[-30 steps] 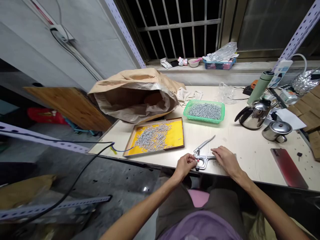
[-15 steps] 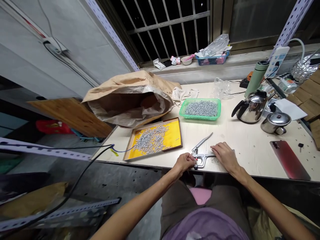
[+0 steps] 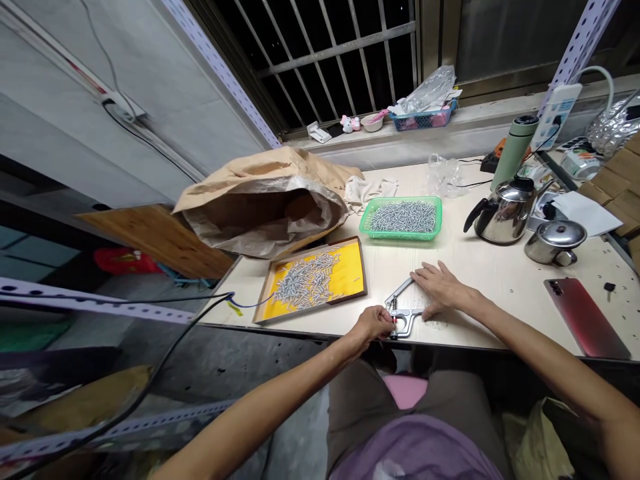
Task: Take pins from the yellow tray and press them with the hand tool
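Note:
A pair of metal snap-fastener pliers (image 3: 411,321) lies at the table's front edge, its two handles spread apart and a spring and a red part near the jaws. My left hand (image 3: 371,327) is closed in a pinch at the jaws; what the fingertips hold is too small to make out. My right hand (image 3: 443,288) spans the handles, its fingers on the tip of the upper one and its thumb by the end of the lower one. Left of them, a cardboard tray (image 3: 363,267) with a yellow bottom holds many small metal pins.
A green plastic basket (image 3: 400,235) of similar pins stands behind the pliers. A large open paper sack (image 3: 270,167) lies at the back left. To the right are a steel kettle (image 3: 505,217), a lidded cup (image 3: 553,247), a green flask (image 3: 514,153) and a red phone (image 3: 585,313).
My right hand has moved up and left from the lower handle, its fingers now reaching the upper handle. The upper handle has swung slightly lower. My left hand stays at the jaws.

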Demonstrator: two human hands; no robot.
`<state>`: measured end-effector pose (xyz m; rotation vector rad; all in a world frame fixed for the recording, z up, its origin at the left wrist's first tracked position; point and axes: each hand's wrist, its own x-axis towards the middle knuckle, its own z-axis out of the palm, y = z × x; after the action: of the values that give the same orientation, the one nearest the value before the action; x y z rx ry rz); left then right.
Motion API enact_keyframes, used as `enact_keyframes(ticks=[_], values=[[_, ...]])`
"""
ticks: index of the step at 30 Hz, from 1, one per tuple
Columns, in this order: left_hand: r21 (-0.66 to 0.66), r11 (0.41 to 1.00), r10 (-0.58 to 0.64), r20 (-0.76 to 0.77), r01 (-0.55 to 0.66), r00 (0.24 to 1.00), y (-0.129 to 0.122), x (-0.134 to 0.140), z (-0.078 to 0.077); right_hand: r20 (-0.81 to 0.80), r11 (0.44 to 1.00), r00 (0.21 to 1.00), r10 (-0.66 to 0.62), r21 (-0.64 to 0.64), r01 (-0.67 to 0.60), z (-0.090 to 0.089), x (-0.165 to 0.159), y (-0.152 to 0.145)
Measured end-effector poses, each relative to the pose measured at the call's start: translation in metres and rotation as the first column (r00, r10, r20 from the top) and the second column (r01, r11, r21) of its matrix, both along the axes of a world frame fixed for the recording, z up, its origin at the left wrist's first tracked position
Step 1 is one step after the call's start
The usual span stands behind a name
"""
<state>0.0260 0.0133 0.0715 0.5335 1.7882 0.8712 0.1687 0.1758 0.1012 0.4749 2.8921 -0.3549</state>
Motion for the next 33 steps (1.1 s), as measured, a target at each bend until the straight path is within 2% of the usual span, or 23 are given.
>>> enact_keyframes(ticks=[8,12,14,16,18,20,22,25,28,33], values=[[0.026,0.998,0.062,-0.047,-0.060,0.997,-0.005,0.001,-0.012,0.011,0.998,1.000,0.021,0.052,-0.021,0.009,-0.002,-0.008],[0.057,0.996,0.084,-0.176,-0.075,0.981,-0.013,0.003,-0.012,0.032,0.998,0.999,-0.001,0.060,-0.001,0.014,0.003,-0.014],[0.109,0.994,0.052,-0.326,-0.017,0.944,-0.018,0.005,-0.009,0.019,0.998,1.000,0.002,0.068,-0.003,0.016,0.006,-0.017],[0.204,0.971,0.003,-0.536,0.126,0.844,-0.021,0.009,-0.005,-0.003,0.997,1.000,0.011,0.076,-0.011,0.016,0.010,-0.020],[0.274,0.900,-0.040,-0.721,0.338,0.692,-0.017,0.013,-0.003,-0.023,0.996,1.000,0.018,0.083,-0.016,0.016,0.013,-0.023],[0.263,0.803,-0.088,-0.836,0.535,0.542,-0.008,0.019,-0.003,-0.032,0.996,0.999,0.013,0.087,-0.011,0.016,0.016,-0.025],[0.181,0.728,-0.152,-0.898,0.662,0.412,0.005,0.023,-0.005,-0.033,0.997,0.999,0.003,0.081,-0.001,0.015,0.018,-0.025],[-0.015,0.695,-0.289,-0.921,0.719,0.260,0.025,0.025,-0.004,0.009,0.997,0.999,-0.038,0.063,0.037,0.017,0.021,-0.024],[-0.197,0.670,-0.428,-0.890,0.715,0.156,0.038,0.024,0.004,0.062,0.993,0.993,-0.099,0.071,0.094,0.022,0.025,-0.022],[-0.327,0.606,-0.562,-0.821,0.725,0.099,0.054,0.023,0.021,0.034,0.992,0.997,-0.065,0.114,0.061,0.022,0.028,-0.024]])
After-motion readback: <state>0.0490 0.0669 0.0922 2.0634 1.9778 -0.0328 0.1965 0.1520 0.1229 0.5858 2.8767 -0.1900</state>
